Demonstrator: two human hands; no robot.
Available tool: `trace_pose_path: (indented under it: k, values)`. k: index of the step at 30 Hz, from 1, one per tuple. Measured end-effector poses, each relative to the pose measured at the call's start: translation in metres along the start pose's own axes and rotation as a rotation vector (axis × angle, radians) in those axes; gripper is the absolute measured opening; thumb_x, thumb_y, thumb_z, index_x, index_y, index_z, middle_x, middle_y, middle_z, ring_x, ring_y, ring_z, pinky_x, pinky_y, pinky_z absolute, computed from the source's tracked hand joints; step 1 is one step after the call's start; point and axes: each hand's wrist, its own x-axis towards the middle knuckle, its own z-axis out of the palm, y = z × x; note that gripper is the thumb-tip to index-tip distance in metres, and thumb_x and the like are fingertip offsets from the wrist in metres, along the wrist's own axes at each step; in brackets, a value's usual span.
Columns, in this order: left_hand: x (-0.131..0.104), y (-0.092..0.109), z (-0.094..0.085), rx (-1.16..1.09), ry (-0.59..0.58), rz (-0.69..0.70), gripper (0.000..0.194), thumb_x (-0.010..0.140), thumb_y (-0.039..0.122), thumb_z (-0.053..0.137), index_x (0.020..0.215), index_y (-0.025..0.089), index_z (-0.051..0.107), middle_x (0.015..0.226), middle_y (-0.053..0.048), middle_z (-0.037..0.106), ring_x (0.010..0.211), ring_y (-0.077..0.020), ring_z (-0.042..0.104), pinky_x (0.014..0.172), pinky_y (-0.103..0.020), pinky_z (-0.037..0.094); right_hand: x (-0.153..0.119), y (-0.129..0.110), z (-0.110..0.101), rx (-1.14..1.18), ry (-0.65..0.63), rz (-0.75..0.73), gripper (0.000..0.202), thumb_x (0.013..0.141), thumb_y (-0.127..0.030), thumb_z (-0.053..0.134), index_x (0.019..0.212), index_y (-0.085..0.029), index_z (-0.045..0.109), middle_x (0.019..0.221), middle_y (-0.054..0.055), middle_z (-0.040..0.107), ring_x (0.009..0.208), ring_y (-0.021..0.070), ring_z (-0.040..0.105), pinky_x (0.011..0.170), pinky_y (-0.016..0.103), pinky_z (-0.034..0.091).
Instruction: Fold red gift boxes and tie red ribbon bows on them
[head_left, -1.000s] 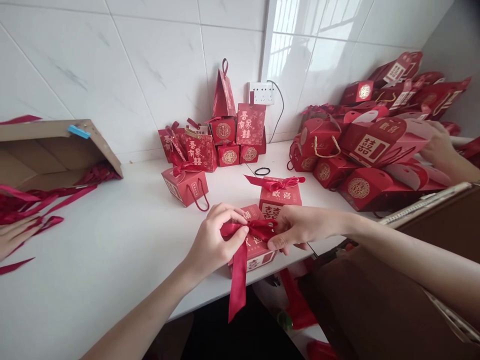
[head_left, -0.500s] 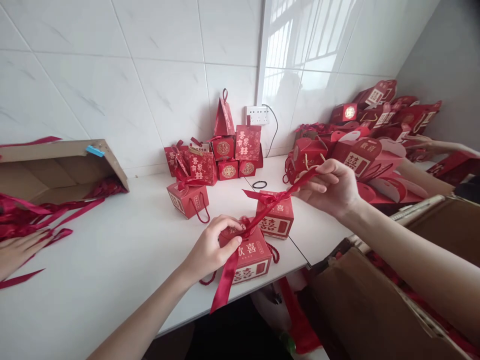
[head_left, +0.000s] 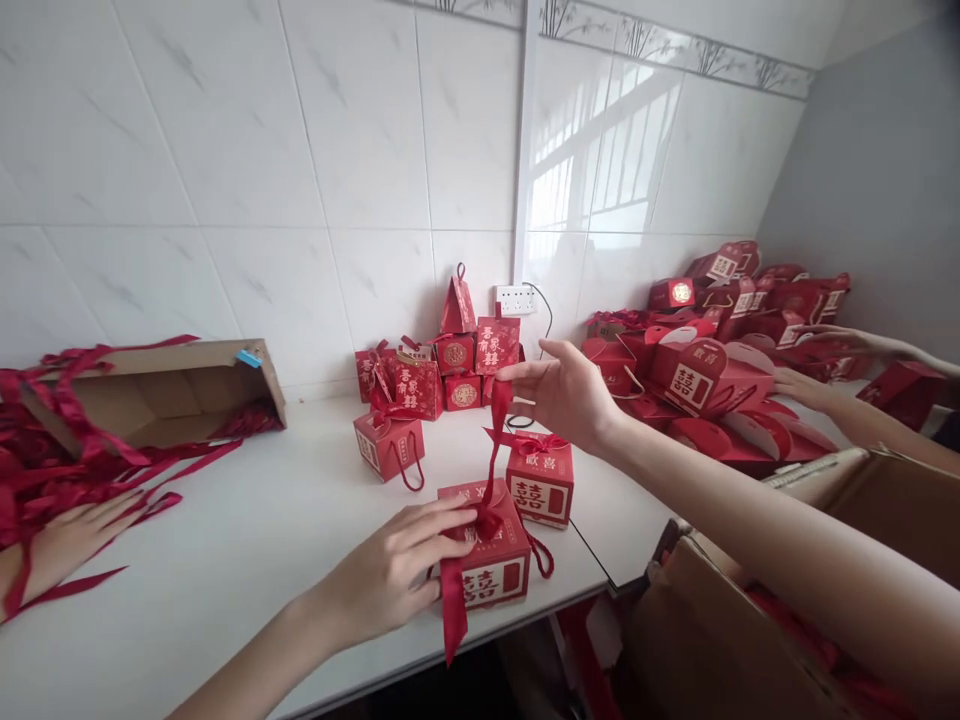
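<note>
A red gift box (head_left: pixel 517 545) with gold and white lettering sits near the table's front edge, with a red satin ribbon (head_left: pixel 493 455) knotted on its lid. My left hand (head_left: pixel 409 555) grips the box's left side, fingertips on the lid beside the knot, thumb low at the side. One ribbon tail hangs down the front face. Above the box, my right hand (head_left: pixel 574 395) pinches the other tail and holds it taut, almost upright. Just behind stands a second gift box (head_left: pixel 540 490) with a tied bow. Another bowed box (head_left: pixel 388 440) is farther left.
Small red boxes (head_left: pixel 457 360) are stacked by the wall under a power strip (head_left: pixel 516 299). At left, another person's hand (head_left: pixel 82 535) lies among ribbons near an open carton (head_left: pixel 172 390). Red boxes (head_left: pixel 712 385) pile up at right, near other hands (head_left: pixel 847 345). Cardboard cartons (head_left: pixel 720 610) stand at front right.
My right hand has swung left and pulled the ribbon tail from a slant to nearly upright. My left hand has shifted from the knot to the box's left side. The view has tilted up.
</note>
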Motion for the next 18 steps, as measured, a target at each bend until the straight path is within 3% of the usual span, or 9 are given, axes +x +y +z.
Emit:
trace_pose_path:
  k: [2, 4, 8, 11, 15, 18]
  values:
    - [0.003, -0.001, -0.002, -0.027, 0.065, 0.052, 0.028, 0.080, 0.003, 0.047, 0.091, 0.020, 0.066, 0.116, -0.010, 0.064, 0.118, -0.0221, 0.053, 0.093, -0.036, 0.050, 0.001, 0.002, 0.004, 0.008, -0.040, -0.065, 0.034, 0.075, -0.040, 0.049, 0.068, -0.012, 0.067, 0.081, 0.009, 0.066, 0.072, 0.0160, 0.055, 0.071, 0.032, 0.046]
    - [0.010, -0.002, -0.011, -0.137, 0.142, 0.012, 0.023, 0.083, 0.008, 0.047, 0.082, 0.019, 0.067, 0.106, -0.010, 0.068, 0.107, -0.0204, 0.060, 0.088, -0.034, 0.052, 0.001, 0.005, 0.008, -0.062, -0.043, -0.147, 0.023, 0.072, -0.034, 0.057, 0.072, -0.013, 0.066, 0.077, 0.006, 0.065, 0.071, 0.0152, 0.056, 0.071, 0.032, 0.047]
    - [0.042, -0.001, -0.042, -0.454, 0.388, -0.315, 0.021, 0.085, 0.030, 0.054, 0.078, 0.015, 0.067, 0.078, -0.009, 0.070, 0.074, -0.0166, 0.066, 0.068, -0.028, 0.055, 0.000, 0.008, 0.016, -0.322, 0.008, -0.280, 0.023, 0.068, -0.032, 0.068, 0.080, -0.014, 0.062, 0.073, 0.001, 0.060, 0.067, 0.0111, 0.054, 0.068, 0.029, 0.045]
    - [0.074, -0.002, -0.063, -0.690, 0.564, -0.452, 0.032, 0.080, 0.044, 0.059, 0.084, 0.013, 0.067, 0.080, -0.009, 0.068, 0.071, -0.0165, 0.064, 0.062, -0.028, 0.054, 0.000, 0.006, 0.024, -0.433, 0.016, -0.383, 0.032, 0.067, -0.029, 0.070, 0.092, -0.017, 0.054, 0.071, -0.003, 0.057, 0.061, 0.0084, 0.051, 0.059, 0.025, 0.042]
    - [0.108, -0.002, -0.073, -0.842, 0.595, -0.459, 0.033, 0.071, 0.045, 0.067, 0.083, 0.014, 0.067, 0.081, -0.004, 0.065, 0.069, -0.0124, 0.059, 0.058, -0.023, 0.051, 0.001, 0.005, 0.036, -0.434, 0.027, -0.453, 0.049, 0.068, -0.030, 0.070, 0.109, -0.021, 0.043, 0.068, -0.007, 0.058, 0.056, 0.0074, 0.049, 0.050, 0.021, 0.037]
    - [0.117, 0.000, -0.074, -0.870, 0.590, -0.418, 0.030, 0.070, 0.044, 0.070, 0.074, 0.014, 0.065, 0.073, 0.000, 0.061, 0.062, -0.0079, 0.056, 0.057, -0.020, 0.047, -0.001, 0.003, 0.039, -0.444, 0.053, -0.463, 0.053, 0.066, -0.033, 0.073, 0.109, -0.020, 0.045, 0.066, -0.006, 0.059, 0.053, 0.0067, 0.048, 0.047, 0.020, 0.036]
